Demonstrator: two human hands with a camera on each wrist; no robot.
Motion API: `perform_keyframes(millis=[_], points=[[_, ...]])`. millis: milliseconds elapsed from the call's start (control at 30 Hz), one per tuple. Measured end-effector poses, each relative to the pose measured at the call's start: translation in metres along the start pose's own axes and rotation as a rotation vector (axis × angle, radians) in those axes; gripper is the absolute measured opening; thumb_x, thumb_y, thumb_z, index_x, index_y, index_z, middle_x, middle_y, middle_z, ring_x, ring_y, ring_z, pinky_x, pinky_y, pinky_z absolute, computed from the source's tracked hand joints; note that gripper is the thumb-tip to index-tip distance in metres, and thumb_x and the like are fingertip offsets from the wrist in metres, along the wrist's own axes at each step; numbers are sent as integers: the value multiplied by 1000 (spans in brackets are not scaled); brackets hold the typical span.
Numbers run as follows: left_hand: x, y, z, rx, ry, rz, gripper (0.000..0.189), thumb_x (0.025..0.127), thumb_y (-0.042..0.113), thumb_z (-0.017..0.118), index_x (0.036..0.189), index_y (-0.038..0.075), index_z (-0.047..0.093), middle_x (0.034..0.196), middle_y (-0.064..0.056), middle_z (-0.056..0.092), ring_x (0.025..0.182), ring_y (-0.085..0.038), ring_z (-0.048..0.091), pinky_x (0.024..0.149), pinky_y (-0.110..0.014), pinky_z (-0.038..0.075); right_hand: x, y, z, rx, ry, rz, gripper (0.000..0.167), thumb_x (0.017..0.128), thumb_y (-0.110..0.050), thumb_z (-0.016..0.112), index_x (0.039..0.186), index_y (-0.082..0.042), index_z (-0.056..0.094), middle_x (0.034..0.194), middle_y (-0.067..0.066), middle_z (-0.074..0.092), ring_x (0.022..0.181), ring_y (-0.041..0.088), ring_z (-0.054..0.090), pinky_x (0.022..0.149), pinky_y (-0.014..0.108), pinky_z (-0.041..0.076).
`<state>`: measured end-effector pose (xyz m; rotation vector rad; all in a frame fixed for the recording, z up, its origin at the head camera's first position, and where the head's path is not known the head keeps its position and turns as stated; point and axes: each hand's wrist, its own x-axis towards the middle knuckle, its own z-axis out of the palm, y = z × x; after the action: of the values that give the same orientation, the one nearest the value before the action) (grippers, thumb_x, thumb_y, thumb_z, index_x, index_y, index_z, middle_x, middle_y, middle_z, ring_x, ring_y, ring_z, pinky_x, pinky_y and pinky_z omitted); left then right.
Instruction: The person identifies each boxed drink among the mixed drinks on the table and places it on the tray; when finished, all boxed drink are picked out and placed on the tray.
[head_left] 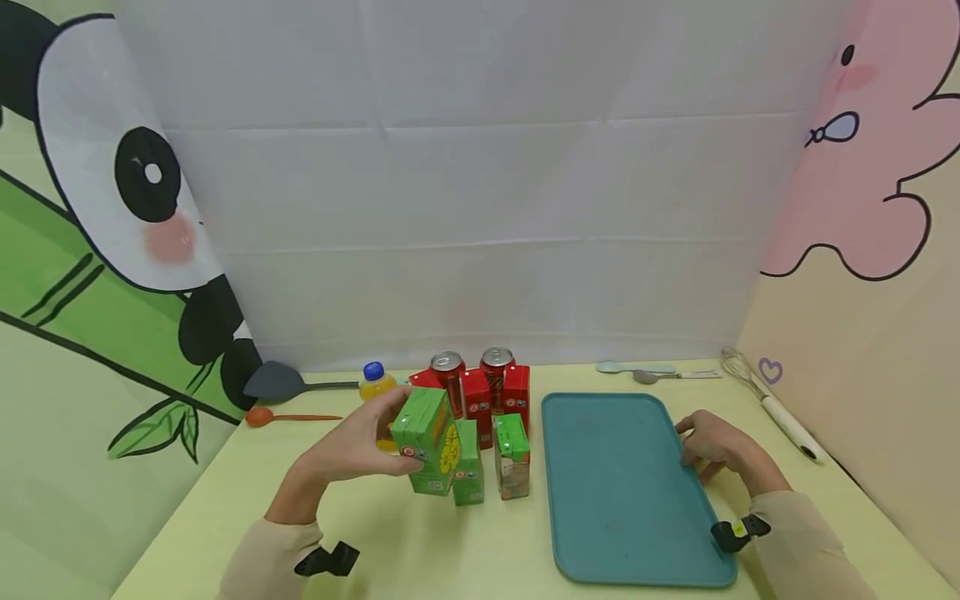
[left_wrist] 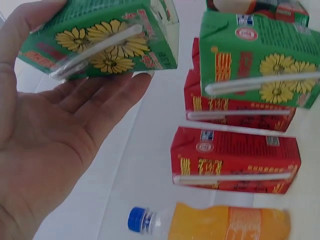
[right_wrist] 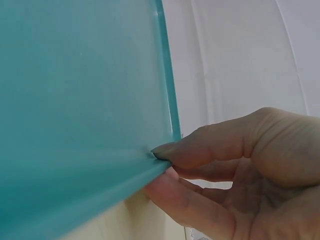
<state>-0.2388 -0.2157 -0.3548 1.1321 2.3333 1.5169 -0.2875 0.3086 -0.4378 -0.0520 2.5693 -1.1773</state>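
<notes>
My left hand [head_left: 352, 446] holds a green drink carton [head_left: 425, 437] between thumb and fingers, raised above the table. Yellow flowers and a straw show on that carton's side in the left wrist view. Just right of it stand a second green carton [head_left: 468, 467] and another green carton [head_left: 513, 458]. Over at the teal tray [head_left: 622, 492], my right hand [head_left: 716, 446] pinches the right rim, thumb on top and a finger beneath, as the right wrist view shows. The tray's visible surface is bare.
Behind the green cartons are red cartons [head_left: 477, 400], two cola-like cans [head_left: 497, 371] and an orange juice bottle [head_left: 375, 382]. A spatula [head_left: 277, 382] and orange spoon [head_left: 262, 416] lie left. Beyond the tray lie more utensils [head_left: 660, 375]; a whisk [head_left: 772, 404] is at the right.
</notes>
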Motion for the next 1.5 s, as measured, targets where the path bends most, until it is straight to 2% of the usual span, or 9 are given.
perform_keyframes(millis=[300, 467, 633, 867, 1100, 1200, 1333, 1500], points=[[22, 1, 13, -30, 68, 26, 71, 80, 4, 78, 139, 6, 39, 123, -15, 56, 109, -32, 59, 85, -43, 58, 1, -1, -5, 1, 6, 2, 63, 79, 12, 60, 135, 26, 35, 113, 37, 59, 87, 34, 68, 60, 44, 60], [36, 10, 19, 12, 121, 51, 70, 80, 7, 80, 139, 7, 42, 121, -12, 58, 103, -31, 61, 78, -41, 59, 0, 0, -6, -1, 0, 0, 61, 82, 13, 60, 136, 26, 35, 114, 37, 59, 86, 34, 70, 60, 44, 60], [53, 21, 29, -24, 98, 81, 66, 80, 7, 82, 135, 8, 47, 116, -12, 62, 102, -31, 64, 81, -41, 59, -1, 1, -6, -1, 8, 4, 62, 81, 13, 60, 136, 26, 35, 115, 38, 58, 85, 34, 69, 60, 44, 60], [70, 30, 45, -65, 62, 111, 69, 81, 8, 83, 140, 9, 46, 119, -11, 60, 103, -30, 61, 84, -39, 58, 0, 0, -4, -3, 11, 5, 62, 80, 13, 60, 136, 26, 35, 115, 38, 59, 86, 33, 69, 59, 44, 60], [92, 39, 75, -59, 25, 109, 67, 82, 8, 82, 138, 8, 46, 117, -9, 62, 105, -24, 63, 87, -37, 57, 0, -1, -4, 1, 14, -2, 63, 78, 13, 58, 135, 27, 36, 111, 34, 62, 85, 32, 68, 60, 44, 60], [100, 39, 93, -69, 35, 72, 70, 81, 11, 83, 140, 11, 46, 120, -5, 60, 107, -21, 62, 88, -38, 57, 0, 0, -2, 2, 12, -5, 62, 78, 13, 58, 135, 26, 37, 111, 34, 62, 86, 33, 68, 59, 44, 60], [109, 37, 113, -154, 28, 41, 70, 81, 9, 83, 141, 14, 47, 126, -3, 55, 112, -22, 60, 89, -39, 57, 2, 1, 1, 0, 15, -3, 61, 78, 13, 59, 134, 26, 38, 111, 34, 62, 87, 33, 68, 59, 44, 60], [121, 36, 132, -210, -3, 44, 74, 80, 5, 83, 143, 17, 47, 127, 0, 56, 117, -22, 59, 87, -34, 57, 2, 2, 0, 2, 18, -4, 62, 78, 13, 59, 134, 26, 38, 111, 34, 62, 87, 33, 68, 59, 44, 60]])
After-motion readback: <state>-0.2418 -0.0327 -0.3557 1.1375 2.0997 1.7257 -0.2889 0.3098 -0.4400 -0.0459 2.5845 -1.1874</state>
